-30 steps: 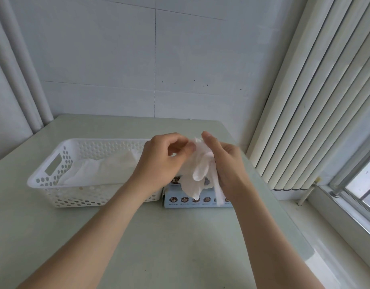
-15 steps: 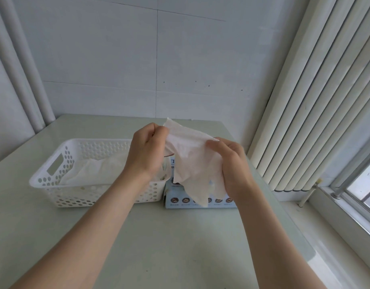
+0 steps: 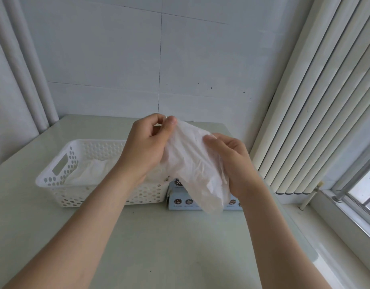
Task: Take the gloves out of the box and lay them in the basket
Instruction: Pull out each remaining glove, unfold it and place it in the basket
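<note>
A: Head view: left hand (image 3: 146, 147) and right hand (image 3: 232, 161) are each pinching a glove (image 3: 192, 163), holding it above the box (image 3: 179, 200).

B: Flimsy film; it's risking snagging the basket (image 3: 61, 182) rim.

From my feed this looks like a plain room corner, home or small office, though I can't tell which. A pale green bench (image 3: 159, 247) is pushed against a wall of large white panels (image 3: 117, 59). Cream vertical blinds (image 3: 317, 101) hang on the right beside a metal-framed window (image 3: 359, 197) with a sill.
</note>
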`<state>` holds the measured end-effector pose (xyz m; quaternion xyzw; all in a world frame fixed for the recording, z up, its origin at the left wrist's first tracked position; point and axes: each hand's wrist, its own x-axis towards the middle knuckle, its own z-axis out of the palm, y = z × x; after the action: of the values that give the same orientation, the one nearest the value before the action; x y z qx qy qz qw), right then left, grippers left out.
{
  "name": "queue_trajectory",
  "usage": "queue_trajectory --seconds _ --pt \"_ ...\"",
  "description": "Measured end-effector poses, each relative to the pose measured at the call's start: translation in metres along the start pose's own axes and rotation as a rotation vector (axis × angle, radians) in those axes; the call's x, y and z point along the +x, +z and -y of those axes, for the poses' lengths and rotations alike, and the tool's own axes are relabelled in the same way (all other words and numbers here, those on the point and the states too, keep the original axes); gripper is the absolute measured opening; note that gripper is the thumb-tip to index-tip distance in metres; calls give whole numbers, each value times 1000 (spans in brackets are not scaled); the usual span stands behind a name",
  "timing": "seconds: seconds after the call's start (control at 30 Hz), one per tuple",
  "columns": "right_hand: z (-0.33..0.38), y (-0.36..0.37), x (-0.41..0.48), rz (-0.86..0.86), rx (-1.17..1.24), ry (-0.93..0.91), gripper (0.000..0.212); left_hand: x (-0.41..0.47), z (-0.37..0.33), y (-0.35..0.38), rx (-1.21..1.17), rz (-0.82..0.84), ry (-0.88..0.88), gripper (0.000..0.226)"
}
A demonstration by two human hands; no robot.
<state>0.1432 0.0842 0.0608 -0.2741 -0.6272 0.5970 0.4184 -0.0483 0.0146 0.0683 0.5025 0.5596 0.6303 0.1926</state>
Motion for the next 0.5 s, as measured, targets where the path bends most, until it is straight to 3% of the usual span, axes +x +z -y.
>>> queue_trajectory --seconds 0.13,0.33,0.5 --pt "6 5 5 21 -259 14 18 5 -3 -12 43 -43 48 32" --pt "0 30 32 -250 -817 -65 13 12 4 -33 128 -88 24 29" --pt "2 48 41 -320 -757 -67 18 15 7 -50 248 -4 -51 31"
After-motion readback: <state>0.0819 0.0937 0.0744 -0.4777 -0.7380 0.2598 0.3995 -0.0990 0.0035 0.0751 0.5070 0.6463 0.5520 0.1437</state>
